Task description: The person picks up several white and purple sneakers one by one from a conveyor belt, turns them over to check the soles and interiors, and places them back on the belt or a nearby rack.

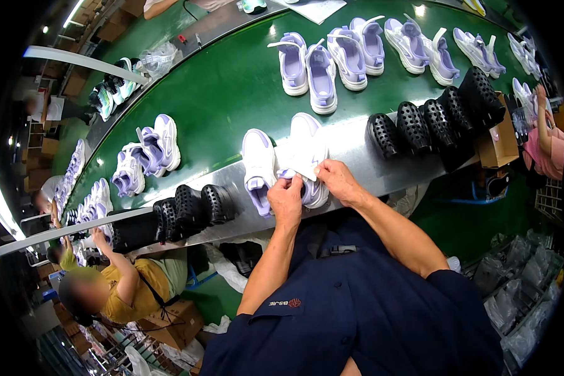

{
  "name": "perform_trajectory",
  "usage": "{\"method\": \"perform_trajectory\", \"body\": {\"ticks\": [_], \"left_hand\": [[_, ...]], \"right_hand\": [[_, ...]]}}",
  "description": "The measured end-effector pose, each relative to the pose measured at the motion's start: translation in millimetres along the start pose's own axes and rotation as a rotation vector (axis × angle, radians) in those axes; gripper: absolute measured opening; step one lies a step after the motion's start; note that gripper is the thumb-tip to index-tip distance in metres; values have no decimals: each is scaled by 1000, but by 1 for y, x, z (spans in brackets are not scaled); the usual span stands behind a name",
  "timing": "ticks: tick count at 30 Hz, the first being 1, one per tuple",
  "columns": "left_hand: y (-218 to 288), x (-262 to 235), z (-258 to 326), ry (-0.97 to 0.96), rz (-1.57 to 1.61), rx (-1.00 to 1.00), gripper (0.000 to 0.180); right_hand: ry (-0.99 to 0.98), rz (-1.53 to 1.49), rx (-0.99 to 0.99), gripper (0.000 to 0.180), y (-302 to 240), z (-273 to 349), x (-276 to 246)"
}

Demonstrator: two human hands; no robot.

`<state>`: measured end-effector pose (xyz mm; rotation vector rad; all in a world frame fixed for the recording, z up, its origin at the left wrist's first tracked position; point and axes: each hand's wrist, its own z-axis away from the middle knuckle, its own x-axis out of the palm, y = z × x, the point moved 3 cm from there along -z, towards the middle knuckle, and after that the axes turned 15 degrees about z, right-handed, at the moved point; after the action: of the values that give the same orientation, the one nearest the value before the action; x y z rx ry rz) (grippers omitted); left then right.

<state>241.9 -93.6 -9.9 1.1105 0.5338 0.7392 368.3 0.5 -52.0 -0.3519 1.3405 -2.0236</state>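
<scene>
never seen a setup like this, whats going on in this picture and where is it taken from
There's no machine arm here: the bare hands belong to the person in the navy shirt, who wears the camera on their head. It looks down through a very wide lens, so straight edges bend.

The left hand and right hand meet over a white-and-lilac shoe, fingers closed at its opening end; exactly which part each pinches is hard to tell. Its mate sits beside it, to the left.

Farther back, more pairs stand on the green surface. Black, hole-covered forms line the metal edge on both sides. A co-worker in yellow is at the left.
</scene>
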Motion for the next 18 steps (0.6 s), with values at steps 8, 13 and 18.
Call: {"method": "perform_trajectory", "body": {"ticks": [8,13,18], "left_hand": [[-7,9,1,0,-83,112,25],[18,15,19,-218,-511,393,17],[25,8,2,-140,-652,763,21]], "right_hand": [[191,300,-101,29,1,8,6],[417,375,-26,22,19,21,-17],[363,545,-168,31,-13,38,-9]]}}
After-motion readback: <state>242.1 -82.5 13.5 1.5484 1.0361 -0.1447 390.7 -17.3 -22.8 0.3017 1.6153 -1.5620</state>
